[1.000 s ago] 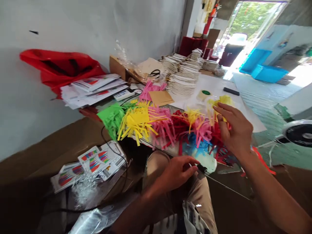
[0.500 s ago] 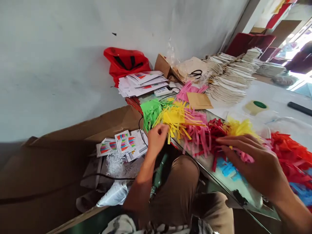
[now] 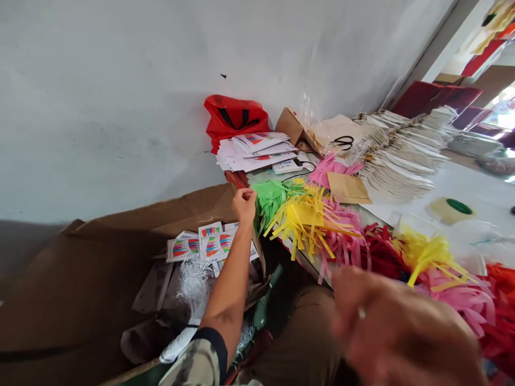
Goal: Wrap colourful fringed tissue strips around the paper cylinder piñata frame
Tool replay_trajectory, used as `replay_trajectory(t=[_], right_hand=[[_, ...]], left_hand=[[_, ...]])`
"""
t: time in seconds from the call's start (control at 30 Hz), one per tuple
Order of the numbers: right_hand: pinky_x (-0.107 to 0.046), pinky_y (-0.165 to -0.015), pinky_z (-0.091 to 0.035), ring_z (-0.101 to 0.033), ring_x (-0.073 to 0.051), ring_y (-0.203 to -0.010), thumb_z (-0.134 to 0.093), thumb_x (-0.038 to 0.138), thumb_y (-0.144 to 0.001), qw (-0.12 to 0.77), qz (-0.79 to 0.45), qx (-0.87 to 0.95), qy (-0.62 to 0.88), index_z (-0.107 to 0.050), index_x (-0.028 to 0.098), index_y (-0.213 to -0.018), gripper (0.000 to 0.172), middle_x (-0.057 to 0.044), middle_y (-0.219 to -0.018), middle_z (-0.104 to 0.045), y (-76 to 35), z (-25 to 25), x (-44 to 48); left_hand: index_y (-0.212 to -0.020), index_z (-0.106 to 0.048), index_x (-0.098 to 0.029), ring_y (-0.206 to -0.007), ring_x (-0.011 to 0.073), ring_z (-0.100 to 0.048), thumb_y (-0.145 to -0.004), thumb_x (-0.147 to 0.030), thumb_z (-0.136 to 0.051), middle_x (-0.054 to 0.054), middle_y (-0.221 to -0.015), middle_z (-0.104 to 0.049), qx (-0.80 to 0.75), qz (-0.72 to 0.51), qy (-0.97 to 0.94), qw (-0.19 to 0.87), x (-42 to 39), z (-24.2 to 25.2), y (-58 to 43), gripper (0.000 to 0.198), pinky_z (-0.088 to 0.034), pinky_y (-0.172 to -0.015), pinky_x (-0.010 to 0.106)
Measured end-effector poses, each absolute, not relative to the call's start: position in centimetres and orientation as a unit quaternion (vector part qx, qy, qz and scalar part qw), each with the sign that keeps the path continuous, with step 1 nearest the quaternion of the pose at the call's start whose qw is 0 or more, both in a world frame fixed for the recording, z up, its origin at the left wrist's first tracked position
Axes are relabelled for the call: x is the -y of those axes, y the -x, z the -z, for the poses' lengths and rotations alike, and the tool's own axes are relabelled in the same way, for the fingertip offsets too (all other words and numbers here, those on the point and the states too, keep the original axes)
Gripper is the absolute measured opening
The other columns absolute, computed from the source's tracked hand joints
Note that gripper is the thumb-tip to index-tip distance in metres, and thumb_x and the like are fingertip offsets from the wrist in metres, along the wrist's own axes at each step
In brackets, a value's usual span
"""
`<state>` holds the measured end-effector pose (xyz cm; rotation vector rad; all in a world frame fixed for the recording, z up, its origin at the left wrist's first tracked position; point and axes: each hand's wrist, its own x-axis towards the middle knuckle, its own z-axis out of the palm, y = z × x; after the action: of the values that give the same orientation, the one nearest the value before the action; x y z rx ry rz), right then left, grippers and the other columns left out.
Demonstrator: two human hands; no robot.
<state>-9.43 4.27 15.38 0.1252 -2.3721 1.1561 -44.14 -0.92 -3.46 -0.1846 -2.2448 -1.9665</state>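
My left hand is closed in a pinch at the left edge of the green paper fringe; its fingertips touch it or lie right beside it. My right hand is large and smeared by motion at the lower right, in front of the table edge, and what it holds, if anything, cannot be made out. Yellow fringe lies right of the green, followed by pink fringe, dark red fringe and a second yellow bunch.
An open cardboard box with printed cards stands at the left. Behind the fringes are a red bag, white printed sheets, scissors, a brown envelope, paper stacks and a tape roll.
My left hand has moved from the yellow fringe to the green fringe's left edge. My right hand has left the dark red fringe and come nearer the camera. The view has shifted.
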Motion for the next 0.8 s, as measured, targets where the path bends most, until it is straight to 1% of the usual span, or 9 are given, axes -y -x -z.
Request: replay_trajectory(t=[0.07, 0.13, 0.23, 0.3, 0.4, 0.47, 0.57, 0.7, 0.8], right_hand=[[-0.033, -0.063, -0.055, -0.07, -0.021, -0.072, -0.069, 0.044, -0.098, 0.295, -0.427, 0.853, 0.045, -0.072, 0.035, -0.085, 0.016, 0.001, -0.081, -0.075, 12.9, -13.9, -6.0], [-0.036, -0.077, -0.055, -0.07, -0.022, -0.082, -0.068, 0.039, -0.1, 0.324, -0.361, 0.872, 0.067, -0.07, 0.028, -0.087, 0.016, -0.003, -0.087, -0.075, 17.0, -11.7, -8.4], [-0.041, -0.09, -0.052, -0.07, -0.026, -0.099, -0.059, 0.034, -0.105, 0.301, -0.237, 0.923, 0.027, -0.073, 0.025, -0.101, 0.017, -0.008, -0.107, -0.077, 23.2, -8.4, -11.7], [-0.043, -0.097, -0.048, -0.067, -0.029, -0.111, -0.058, 0.028, -0.104, 0.281, -0.141, 0.949, -0.004, -0.073, 0.024, -0.114, 0.019, -0.011, -0.12, -0.076, 26.8, -6.8, -13.0], [-0.043, -0.095, -0.042, -0.064, -0.03, -0.112, -0.062, 0.025, -0.101, 0.244, -0.032, 0.969, -0.024, -0.071, 0.022, -0.122, 0.022, -0.012, -0.126, -0.074, 30.6, -5.4, -13.7], [-0.041, -0.091, -0.039, -0.063, -0.029, -0.107, -0.065, 0.025, -0.1, 0.229, -0.007, 0.973, -0.036, -0.072, 0.021, -0.115, 0.017, -0.012, -0.119, -0.075, 32.3, -5.0, -13.9], [-0.04, -0.088, -0.034, -0.063, -0.026, -0.1, -0.067, 0.026, -0.1, 0.212, -0.004, 0.975, -0.059, -0.074, 0.021, -0.097, 0.009, -0.009, -0.103, -0.076, 33.7, -4.8, -14.4], [-0.04, -0.087, -0.03, -0.063, -0.024, -0.097, -0.064, 0.026, -0.102, 0.195, 0.001, 0.977, -0.084, -0.075, 0.021, -0.086, 0.021, -0.007, -0.095, -0.078, 34.1, -5.3, -15.0], [-0.04, -0.085, -0.03, -0.064, -0.023, -0.094, -0.061, 0.026, -0.104, 0.183, -0.004, 0.978, -0.097, -0.078, 0.022, -0.084, 0.026, -0.007, -0.095, -0.08, 34.0, -5.6, -15.4]], left_hand=[[-0.092, -0.071, -0.02, -0.082, 0.017, -0.067, -0.083, -0.029, -0.072, 0.001, -0.086, -0.073, 0.728, 0.674, 0.104, 0.071, 0.8, 3.5, 43.1, 0.012, -0.052, -0.084, 0.028], [-0.091, -0.07, -0.02, -0.084, 0.0168, -0.067, -0.086, -0.031, -0.07, 0.001, -0.087, -0.072, 0.708, 0.688, 0.144, 0.068, 0.8, 3.6, 41.7, 0.012, -0.052, -0.085, 0.028], [-0.091, -0.069, -0.021, -0.092, 0.0172, -0.067, -0.089, -0.034, -0.07, 0.001, -0.094, -0.072, 0.685, 0.701, 0.186, 0.065, 0.9, 3.9, 39.7, 0.013, -0.05, -0.089, 0.028], [-0.093, -0.068, -0.022, -0.092, 0.0169, -0.067, -0.091, -0.035, -0.068, 0.001, -0.095, -0.072, 0.675, 0.707, 0.2, 0.062, 1.1, 4.1, 39.0, 0.014, -0.049, -0.089, 0.028], [-0.093, -0.067, -0.022, -0.089, 0.0164, -0.066, -0.094, -0.036, -0.067, 0.001, -0.094, -0.071, 0.662, 0.716, 0.213, 0.055, 1.4, 4.2, 38.9, 0.015, -0.049, -0.086, 0.027], [-0.093, -0.067, -0.022, -0.089, 0.0162, -0.066, -0.094, -0.038, -0.067, 0.001, -0.094, -0.071, 0.656, 0.719, 0.223, 0.049, 1.6, 4.3, 39.3, 0.017, -0.049, -0.084, 0.027], [-0.094, -0.068, -0.021, -0.092, 0.0161, -0.067, -0.094, -0.042, -0.068, 0.002, -0.096, -0.071, 0.651, 0.724, 0.224, 0.046, 1.8, 4.4, 39.9, 0.02, -0.05, -0.086, 0.026], [-0.101, -0.068, -0.021, -0.092, 0.0156, -0.066, -0.097, -0.048, -0.066, 0.002, -0.099, -0.071, 0.652, 0.732, 0.192, 0.053, 1.6, 5.1, 40.7, 0.027, -0.05, -0.085, 0.025], [-0.097, -0.069, -0.021, -0.091, 0.0158, -0.065, -0.099, -0.049, -0.063, 0.002, -0.097, -0.07, 0.658, 0.729, 0.181, 0.058, 1.6, 5.4, 41.1, 0.029, -0.049, -0.085, 0.026]])
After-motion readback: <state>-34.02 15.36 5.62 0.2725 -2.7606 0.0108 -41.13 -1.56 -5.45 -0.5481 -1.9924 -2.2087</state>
